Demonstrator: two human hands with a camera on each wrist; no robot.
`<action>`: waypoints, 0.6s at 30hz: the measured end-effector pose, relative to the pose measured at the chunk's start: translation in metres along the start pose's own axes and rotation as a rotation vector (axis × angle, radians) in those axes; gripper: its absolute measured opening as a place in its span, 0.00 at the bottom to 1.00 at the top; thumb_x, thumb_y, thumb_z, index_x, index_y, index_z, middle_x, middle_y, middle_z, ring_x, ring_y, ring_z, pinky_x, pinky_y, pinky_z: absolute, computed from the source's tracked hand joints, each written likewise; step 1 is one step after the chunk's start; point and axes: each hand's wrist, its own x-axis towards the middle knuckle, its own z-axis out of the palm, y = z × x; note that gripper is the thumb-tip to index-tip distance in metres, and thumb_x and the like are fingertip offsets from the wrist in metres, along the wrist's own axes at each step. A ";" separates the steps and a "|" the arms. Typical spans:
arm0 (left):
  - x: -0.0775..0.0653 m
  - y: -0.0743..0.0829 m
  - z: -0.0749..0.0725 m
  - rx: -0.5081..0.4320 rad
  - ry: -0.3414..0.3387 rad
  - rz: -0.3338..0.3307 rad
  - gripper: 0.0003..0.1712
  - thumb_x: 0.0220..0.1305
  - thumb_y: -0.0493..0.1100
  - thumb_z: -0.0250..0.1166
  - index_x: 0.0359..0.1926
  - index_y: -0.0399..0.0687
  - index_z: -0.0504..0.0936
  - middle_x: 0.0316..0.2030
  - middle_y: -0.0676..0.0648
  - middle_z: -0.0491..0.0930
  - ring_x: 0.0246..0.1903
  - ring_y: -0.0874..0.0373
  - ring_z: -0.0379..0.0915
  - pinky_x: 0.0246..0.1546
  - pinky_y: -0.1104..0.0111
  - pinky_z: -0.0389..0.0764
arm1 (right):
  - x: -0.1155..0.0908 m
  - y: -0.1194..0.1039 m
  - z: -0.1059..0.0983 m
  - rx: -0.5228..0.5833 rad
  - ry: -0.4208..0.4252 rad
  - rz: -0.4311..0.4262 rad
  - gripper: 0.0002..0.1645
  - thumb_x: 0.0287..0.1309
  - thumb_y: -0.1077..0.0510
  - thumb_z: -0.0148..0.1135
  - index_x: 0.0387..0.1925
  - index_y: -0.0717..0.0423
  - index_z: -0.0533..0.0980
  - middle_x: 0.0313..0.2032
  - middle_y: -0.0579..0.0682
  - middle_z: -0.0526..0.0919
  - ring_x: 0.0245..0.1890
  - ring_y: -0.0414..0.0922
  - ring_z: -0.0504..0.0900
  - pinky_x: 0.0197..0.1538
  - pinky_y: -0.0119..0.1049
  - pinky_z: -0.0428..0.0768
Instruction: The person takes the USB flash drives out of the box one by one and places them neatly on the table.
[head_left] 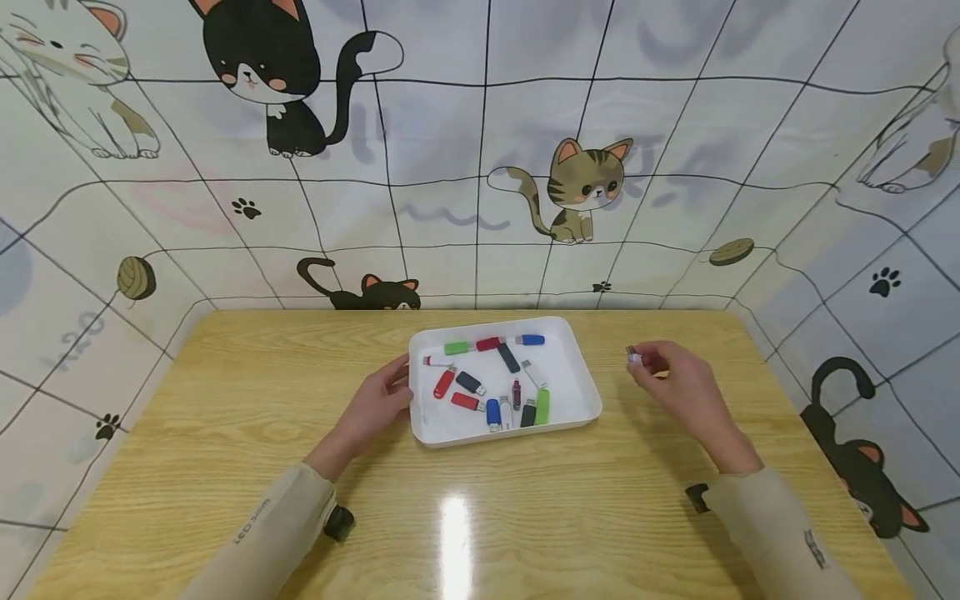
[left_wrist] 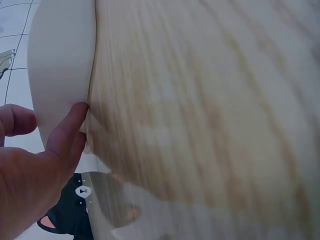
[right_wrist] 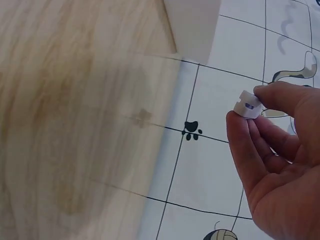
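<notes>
Right of the white tray (head_left: 452, 423), the right hand (head_left: 678, 382) pinches a white piece (right_wrist: 248, 106); the left hand (head_left: 379, 398) grips the tray.

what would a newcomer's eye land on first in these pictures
Likely the white tray of colourful USB sticks on the wooden table, its left edge gripped by the left hand. Next, the small white piece pinched in the right hand, right of the tray. Behind, a black-and-white cartoon cat stands out high on the backdrop, left of centre.

Booth-like enclosure, room type unclear: cartoon-cat sheeting (head_left: 435, 142) behind and flanking wood-grain table (head_left: 570, 517).
</notes>
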 end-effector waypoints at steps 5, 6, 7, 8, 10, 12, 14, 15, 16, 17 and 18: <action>-0.001 0.003 -0.001 -0.019 -0.001 0.005 0.37 0.66 0.34 0.52 0.75 0.43 0.54 0.69 0.40 0.62 0.61 0.47 0.68 0.50 0.59 0.78 | -0.002 0.002 0.002 -0.035 -0.065 0.087 0.31 0.63 0.41 0.54 0.52 0.64 0.77 0.39 0.54 0.81 0.40 0.51 0.79 0.36 0.43 0.78; 0.000 0.003 -0.001 -0.022 -0.001 0.006 0.37 0.65 0.34 0.52 0.75 0.43 0.54 0.68 0.40 0.62 0.61 0.47 0.68 0.50 0.59 0.78 | -0.003 0.002 0.003 -0.043 -0.074 0.098 0.29 0.63 0.43 0.56 0.51 0.64 0.77 0.38 0.54 0.81 0.40 0.51 0.79 0.36 0.42 0.77; 0.000 0.003 -0.001 -0.021 0.000 0.008 0.37 0.65 0.33 0.52 0.75 0.43 0.55 0.68 0.40 0.63 0.61 0.47 0.68 0.50 0.59 0.78 | -0.004 0.002 0.004 -0.054 -0.081 0.100 0.27 0.63 0.46 0.57 0.50 0.64 0.77 0.37 0.54 0.81 0.39 0.51 0.79 0.35 0.41 0.77; 0.001 0.003 -0.001 -0.020 0.002 0.007 0.38 0.65 0.33 0.53 0.75 0.43 0.55 0.68 0.40 0.63 0.61 0.47 0.68 0.50 0.59 0.78 | -0.005 0.002 0.005 -0.063 -0.088 0.102 0.25 0.62 0.48 0.58 0.49 0.65 0.77 0.36 0.54 0.81 0.38 0.50 0.79 0.34 0.40 0.77; 0.002 0.002 -0.002 -0.016 0.005 0.006 0.38 0.64 0.33 0.53 0.75 0.42 0.55 0.68 0.40 0.63 0.61 0.47 0.68 0.50 0.59 0.78 | -0.006 0.002 0.007 -0.075 -0.100 0.107 0.21 0.60 0.52 0.59 0.48 0.65 0.78 0.35 0.53 0.81 0.36 0.50 0.79 0.33 0.39 0.76; 0.003 0.002 -0.002 -0.017 0.008 0.000 0.38 0.64 0.33 0.53 0.75 0.42 0.55 0.68 0.40 0.63 0.61 0.47 0.67 0.50 0.60 0.78 | -0.007 0.003 0.009 -0.087 -0.120 0.119 0.21 0.60 0.52 0.60 0.47 0.66 0.78 0.34 0.52 0.81 0.35 0.49 0.78 0.32 0.39 0.75; 0.003 0.002 -0.003 -0.021 0.005 -0.007 0.38 0.64 0.33 0.53 0.75 0.42 0.55 0.68 0.40 0.63 0.62 0.47 0.67 0.50 0.60 0.78 | -0.008 0.004 0.011 -0.101 -0.145 0.136 0.21 0.60 0.52 0.60 0.46 0.66 0.78 0.33 0.52 0.81 0.32 0.48 0.77 0.31 0.38 0.74; 0.003 0.002 -0.003 -0.024 0.006 -0.010 0.38 0.64 0.33 0.53 0.75 0.42 0.55 0.68 0.40 0.63 0.62 0.47 0.67 0.50 0.59 0.78 | -0.008 0.004 0.012 -0.107 -0.160 0.148 0.22 0.60 0.51 0.60 0.46 0.66 0.78 0.33 0.52 0.80 0.31 0.47 0.76 0.30 0.37 0.74; 0.004 0.003 -0.003 -0.028 0.002 -0.012 0.38 0.64 0.33 0.52 0.75 0.42 0.55 0.68 0.40 0.63 0.62 0.47 0.67 0.50 0.59 0.78 | -0.009 0.004 0.013 -0.112 -0.173 0.156 0.22 0.60 0.51 0.60 0.46 0.67 0.78 0.33 0.52 0.80 0.30 0.46 0.76 0.29 0.37 0.73; 0.004 0.003 -0.002 -0.031 -0.001 -0.013 0.38 0.65 0.32 0.52 0.75 0.42 0.54 0.68 0.39 0.62 0.62 0.47 0.67 0.50 0.59 0.78 | -0.009 0.005 0.013 -0.117 -0.187 0.168 0.22 0.61 0.50 0.59 0.46 0.67 0.77 0.33 0.52 0.80 0.29 0.45 0.75 0.29 0.36 0.73; 0.004 0.003 -0.002 -0.030 -0.007 -0.011 0.38 0.65 0.32 0.52 0.75 0.41 0.54 0.68 0.39 0.62 0.62 0.47 0.66 0.50 0.59 0.77 | -0.009 0.005 0.014 -0.122 -0.198 0.177 0.23 0.61 0.50 0.59 0.46 0.67 0.77 0.33 0.52 0.80 0.29 0.45 0.75 0.28 0.36 0.73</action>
